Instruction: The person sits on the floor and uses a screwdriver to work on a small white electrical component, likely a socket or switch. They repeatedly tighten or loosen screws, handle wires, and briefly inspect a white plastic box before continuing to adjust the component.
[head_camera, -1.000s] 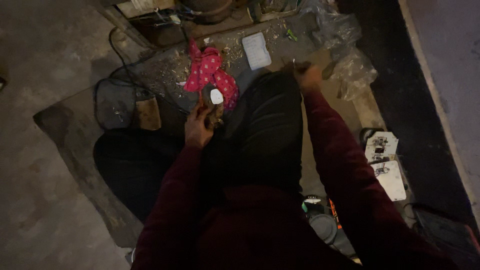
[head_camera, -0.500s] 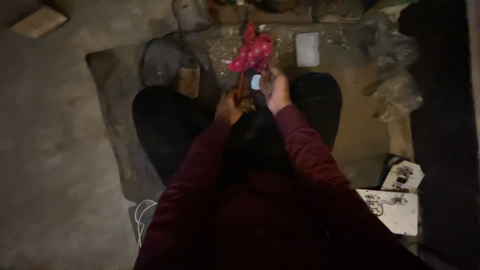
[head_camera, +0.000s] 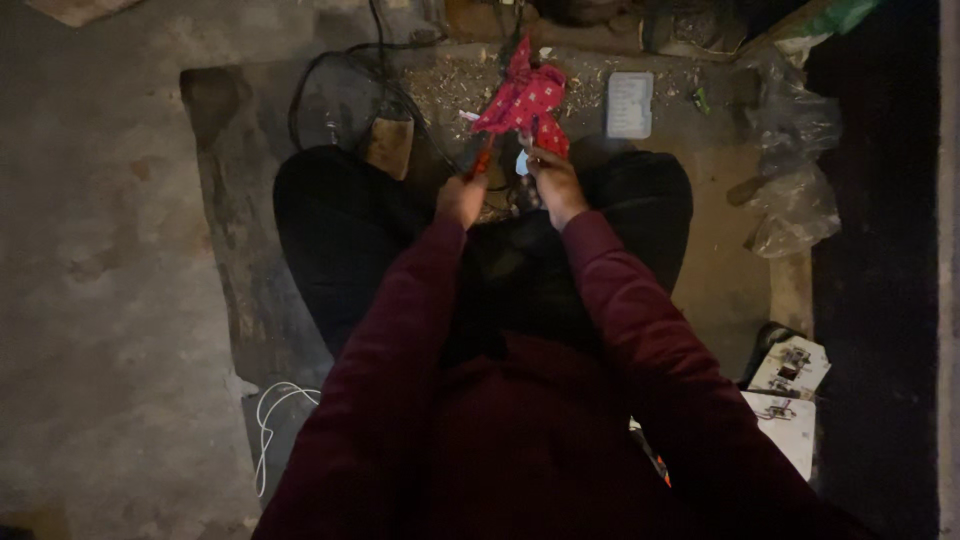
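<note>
Item: seated person in a dark red sweater, legs crossed on a mat (head_camera: 230, 260) laid over a bare concrete floor (head_camera: 90, 300). Left hand (head_camera: 462, 198): closed around a slim orange-handled tool (head_camera: 482, 160), its tip hidden in the dim light. Right hand (head_camera: 553, 185): fingers curled shut on a small pale part (head_camera: 522, 163), held just beside the tool's end. Change noted: a second ago the right arm was stretched out towards the clutter at the far right; half a second ago both hands had met over the lap, and they remain together there now, so part and tool appear to be in use on each other at close quarters. Surroundings: red spotted cloth (head_camera: 525, 98) just beyond the hands; pale rectangular tray (head_camera: 629, 104) near it; black cable (head_camera: 340, 75) looped on the left; crumpled clear plastic bags (head_camera: 795, 170) to the right; white printed cards (head_camera: 790, 385) by the right elbow; white cord (head_camera: 268, 425) low on the left.
</note>
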